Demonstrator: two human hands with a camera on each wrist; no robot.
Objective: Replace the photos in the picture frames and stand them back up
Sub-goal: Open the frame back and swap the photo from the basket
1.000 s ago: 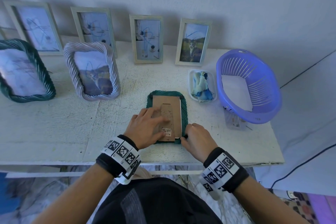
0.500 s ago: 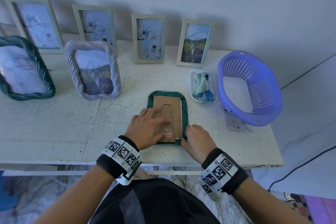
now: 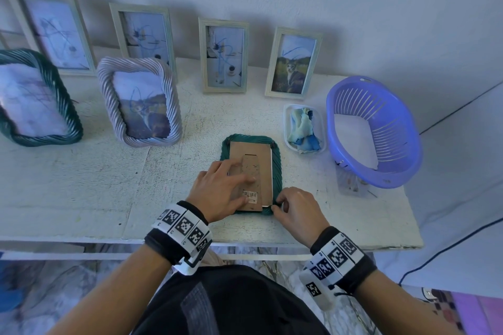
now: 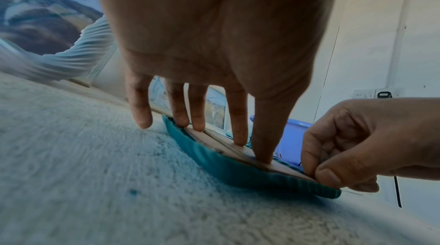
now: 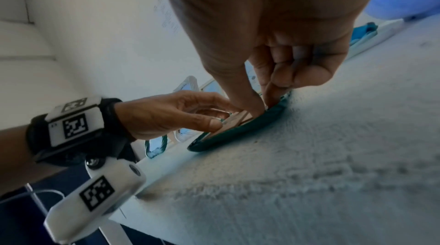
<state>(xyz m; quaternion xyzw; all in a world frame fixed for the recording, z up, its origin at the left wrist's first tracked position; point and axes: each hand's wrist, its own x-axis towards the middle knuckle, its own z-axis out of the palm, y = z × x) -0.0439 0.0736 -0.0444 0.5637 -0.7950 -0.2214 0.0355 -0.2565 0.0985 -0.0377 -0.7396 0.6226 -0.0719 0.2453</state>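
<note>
Lying face down near the worktop's [image 3: 81,198] front edge, the teal frame [image 3: 277,168] has the left hand's [image 3: 217,193] straight fingers pressing its cardboard backing [image 3: 261,155] while the right hand [image 3: 296,212] pinches its near right corner.

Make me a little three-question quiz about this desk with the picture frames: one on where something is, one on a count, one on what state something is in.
1. Where is the purple basket?
A. at the table's right end
B. on the floor
C. behind the row of frames

2. How many frames stand upright?
A. three
B. six
C. nine

3. How does the green frame under the hands lie?
A. upright, photo showing
B. face down, brown backing up
C. hung on the wall

Answers:
1. A: it sits at the right end of the table, beside a small tray of cloth.
2. B: four plain frames by the wall and two twisted ones in front.
3. B: the left hand presses its backing flat, and the right hand pinches at its near corner.
</note>
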